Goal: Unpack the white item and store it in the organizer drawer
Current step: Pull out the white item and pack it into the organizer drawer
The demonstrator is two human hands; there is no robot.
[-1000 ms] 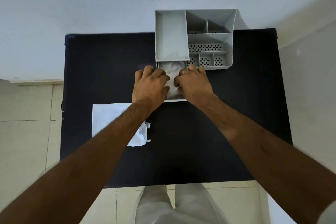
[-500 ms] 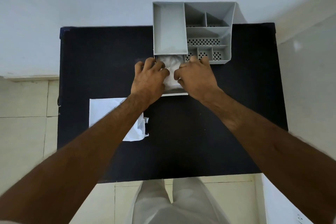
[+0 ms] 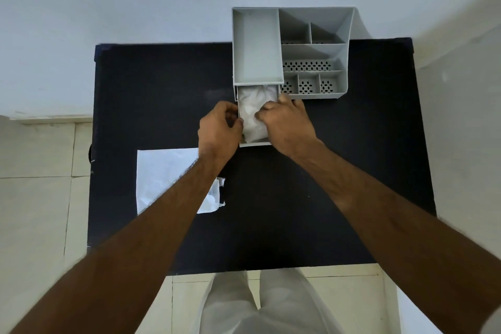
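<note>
The organizer looks like smooth grey plastic with a matt finish; several of its small compartments have perforated floors. Its drawer is the same plain grey plastic. The white item inside looks like soft, crumpled cloth or thin film, faintly sheeny; which of the two cannot be told. The table has a dark, matt, even top. The wrapper lying on it is white and smooth, with a crinkled, translucent torn edge.
</note>
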